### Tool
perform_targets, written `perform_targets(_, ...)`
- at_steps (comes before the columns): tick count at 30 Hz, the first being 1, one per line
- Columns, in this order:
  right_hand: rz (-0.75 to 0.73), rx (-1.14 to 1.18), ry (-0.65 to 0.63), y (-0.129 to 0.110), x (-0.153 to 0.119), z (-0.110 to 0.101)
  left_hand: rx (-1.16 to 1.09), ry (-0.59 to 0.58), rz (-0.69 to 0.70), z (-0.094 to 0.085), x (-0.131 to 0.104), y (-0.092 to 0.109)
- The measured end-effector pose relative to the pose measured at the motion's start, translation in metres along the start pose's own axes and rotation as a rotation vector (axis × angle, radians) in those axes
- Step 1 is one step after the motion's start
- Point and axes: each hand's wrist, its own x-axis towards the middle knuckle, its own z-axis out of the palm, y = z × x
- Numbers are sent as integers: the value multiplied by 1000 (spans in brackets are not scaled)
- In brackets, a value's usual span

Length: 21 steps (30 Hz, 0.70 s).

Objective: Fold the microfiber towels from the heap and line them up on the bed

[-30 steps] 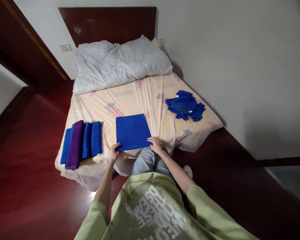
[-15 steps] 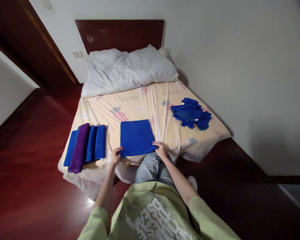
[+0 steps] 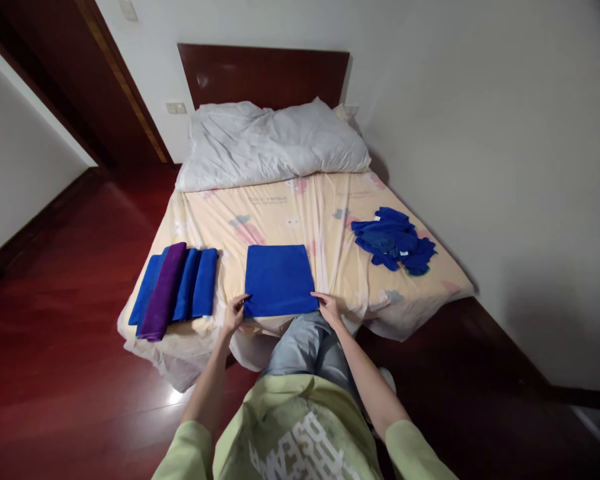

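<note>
A blue towel [image 3: 280, 280] lies flat as a near-square on the bed, close to its front edge. My left hand [image 3: 235, 313] pinches the towel's near left corner between thumb and fingers. At the near right corner, my right hand [image 3: 327, 307] grips the cloth the same way. Left of it rest several rolled or folded blue towels [image 3: 203, 283] side by side, with a purple towel [image 3: 164, 293] lying on top of them. Farther right is a crumpled heap of blue cloths [image 3: 395, 240] with small white tags.
The bed [image 3: 275, 207] has a pale patterned sheet under a thin, wrinkled see-through cover. A white quilt or pillow [image 3: 275, 147] lies against the dark wooden headboard [image 3: 270, 73]. My legs [image 3: 305, 347] stand at the bed's front edge. A wall [image 3: 480, 167] runs along the right.
My view has shifted a little, so the bed sits farther right in it. Both hands stay at the towel's near corners, and its near edge looks straighter.
</note>
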Motion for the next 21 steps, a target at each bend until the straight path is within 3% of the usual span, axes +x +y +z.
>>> perform_targets(6, 47, -3, 1, -2, 1, 0, 79, -35, -16, -1, 5, 10)
perform_targets(13, 65, 14, -2, -2, 3, -1, 26, 11, -72, 2, 9, 15)
perform_targets(21, 115, -62, 128, -8, 17, 5, 139, 79, -216, 4, 20, 23)
